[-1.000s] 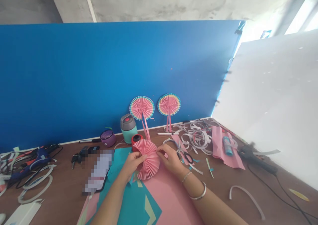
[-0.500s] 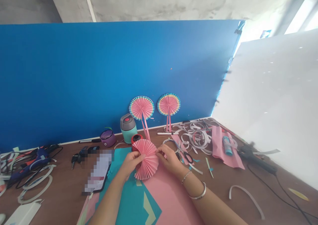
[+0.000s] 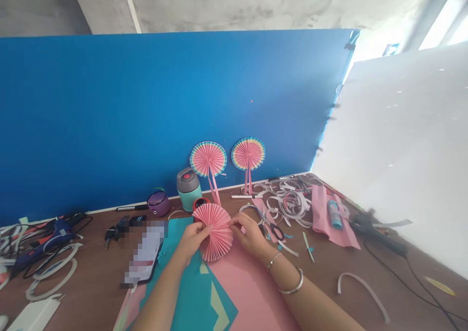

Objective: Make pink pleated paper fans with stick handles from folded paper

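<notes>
A pink pleated paper fan [image 3: 216,231] is spread into a round shape between both my hands above the table. My left hand [image 3: 192,242] pinches its left side near the centre. My right hand [image 3: 248,233] pinches its right edge, fingers closed on the folds. Under the hands lie a pink paper sheet [image 3: 248,292] and a teal paper sheet [image 3: 190,297]. Two finished round fans, one [image 3: 208,159] on the left and another [image 3: 248,154] to its right, lean on their pink sticks against the blue board.
A teal flask [image 3: 188,188], a purple pot [image 3: 158,203], a red tape roll [image 3: 200,204] and a phone [image 3: 144,253] lie left of the hands. Scissors [image 3: 274,229], curled paper strips [image 3: 288,202], a glue stick [image 3: 333,215] and a glue gun [image 3: 376,231] lie right. Another glue gun [image 3: 47,233] sits far left.
The pink fan has been drawn slightly up and left and closed into a fuller circle between the hands. Both hands stay pinched on it.
</notes>
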